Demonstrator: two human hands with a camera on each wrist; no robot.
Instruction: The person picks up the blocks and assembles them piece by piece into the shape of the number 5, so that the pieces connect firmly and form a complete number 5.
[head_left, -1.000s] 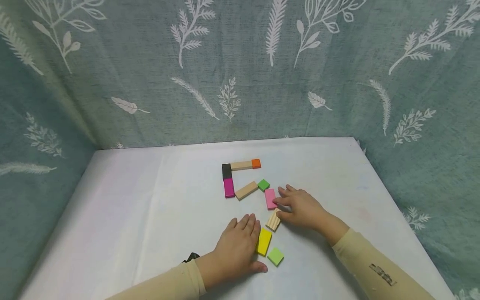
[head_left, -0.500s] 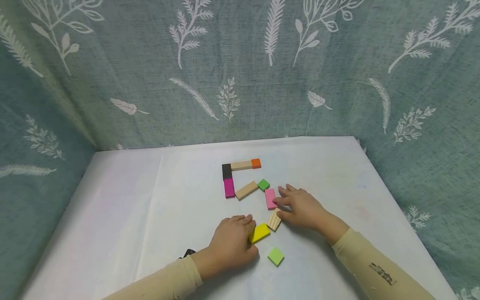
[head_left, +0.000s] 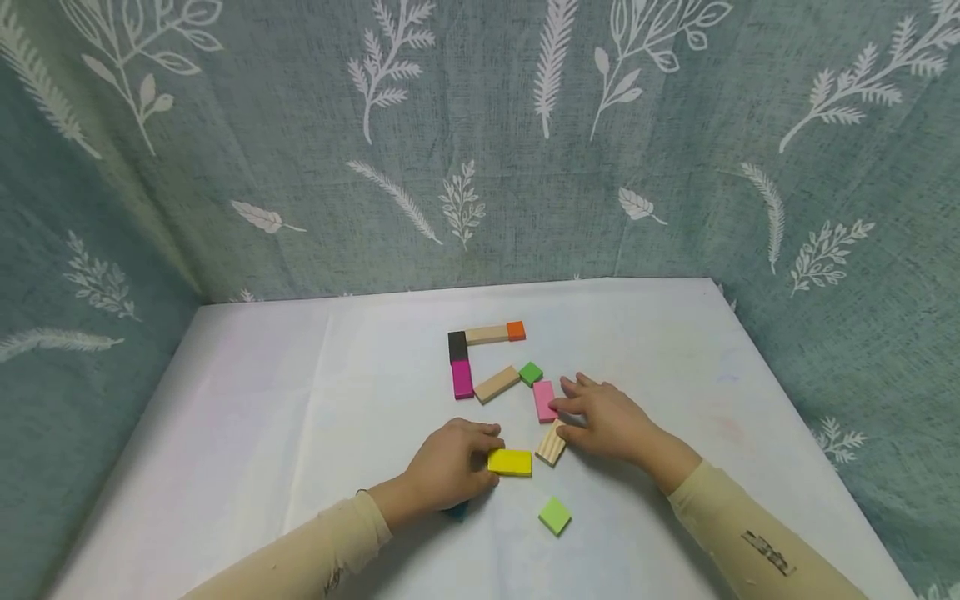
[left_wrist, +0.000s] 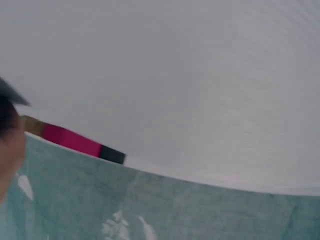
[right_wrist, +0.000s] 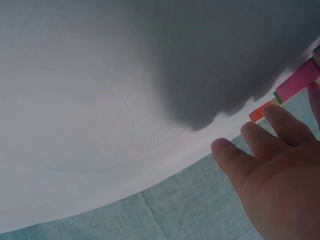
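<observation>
My left hand (head_left: 446, 462) pinches the left end of a yellow block (head_left: 512, 463) between thumb and fingers. Under that palm shows a corner of a dark teal piece (head_left: 456, 511), mostly hidden. Fingers of my right hand (head_left: 603, 421) are spread and relaxed; the index finger touches a pink block (head_left: 543, 402) and the thumb touches a ridged natural-wood block (head_left: 551, 444). A light-green square block (head_left: 555, 517) lies apart, nearer the front. In the right wrist view, the same loosely extended hand (right_wrist: 280, 165) is near the pink block (right_wrist: 300, 80).
Beyond the hands, a line of blocks runs from a green block (head_left: 531, 373) through a plain wooden block (head_left: 497, 384), a magenta block (head_left: 462, 379), a black block (head_left: 457, 347) and another wooden block (head_left: 487, 335) to an orange block (head_left: 516, 331). Patterned cloth (head_left: 480, 208) encloses the white table (head_left: 247, 400).
The yellow block has turned from lengthwise to crosswise, its left end now between the left thumb and fingers. The left hand has gone from flat to pinching. The right hand stays put.
</observation>
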